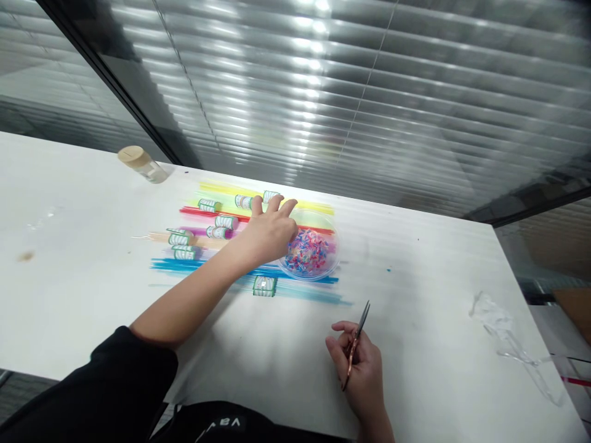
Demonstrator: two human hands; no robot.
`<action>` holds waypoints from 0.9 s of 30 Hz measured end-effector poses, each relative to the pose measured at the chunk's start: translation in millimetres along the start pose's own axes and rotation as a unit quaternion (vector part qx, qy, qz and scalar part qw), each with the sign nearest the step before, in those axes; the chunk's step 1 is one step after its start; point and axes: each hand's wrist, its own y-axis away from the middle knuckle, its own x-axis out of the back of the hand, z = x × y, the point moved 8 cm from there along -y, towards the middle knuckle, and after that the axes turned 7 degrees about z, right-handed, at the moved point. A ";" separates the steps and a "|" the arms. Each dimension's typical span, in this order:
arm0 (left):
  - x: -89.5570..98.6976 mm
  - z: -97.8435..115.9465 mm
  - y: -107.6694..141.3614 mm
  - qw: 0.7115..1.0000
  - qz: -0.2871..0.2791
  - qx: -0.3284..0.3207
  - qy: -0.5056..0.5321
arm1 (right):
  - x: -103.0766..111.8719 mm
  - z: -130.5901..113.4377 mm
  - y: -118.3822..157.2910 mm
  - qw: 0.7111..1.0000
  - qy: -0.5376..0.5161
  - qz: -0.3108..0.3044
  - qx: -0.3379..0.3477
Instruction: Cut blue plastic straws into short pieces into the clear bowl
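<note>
My left hand (272,232) reaches over rows of coloured plastic straws or strips, palm down. Three of its fingers spread apart; the thumb side is hidden beside a clear round bowl (336,249). Inside the bowl lies a heap of small cut pieces (307,251), mostly blue, red and white. I see nothing held in that hand. Lower right, my right hand (360,363) grips scissors (355,344) with brown handles, blades pointing up and away from me. Yellow strips (314,207), red strips (194,212) and blue strips (173,264) lie side by side.
Several small rolled labels (265,286) with green and white print lie on the strips. A bottle with a tan cap (142,163) is at the back left. Crumpled clear plastic (494,317) rests near the right edge. Window blinds (295,92) rise behind the white table (438,344).
</note>
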 end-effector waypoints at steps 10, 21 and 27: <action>-10.8 6.4 -1.5 0.999 -0.027 0.023 -0.008 | 0.0 -1.2 0.2 1.000 0.001 -0.002 0.004; -15.5 7.8 -1.0 0.998 -0.045 0.036 0.012 | -2.2 0.2 1.0 1.000 0.007 -0.006 0.008; -15.6 6.1 -1.2 0.995 -0.082 0.037 0.043 | -2.2 -5.0 2.9 0.999 -0.013 0.042 -0.018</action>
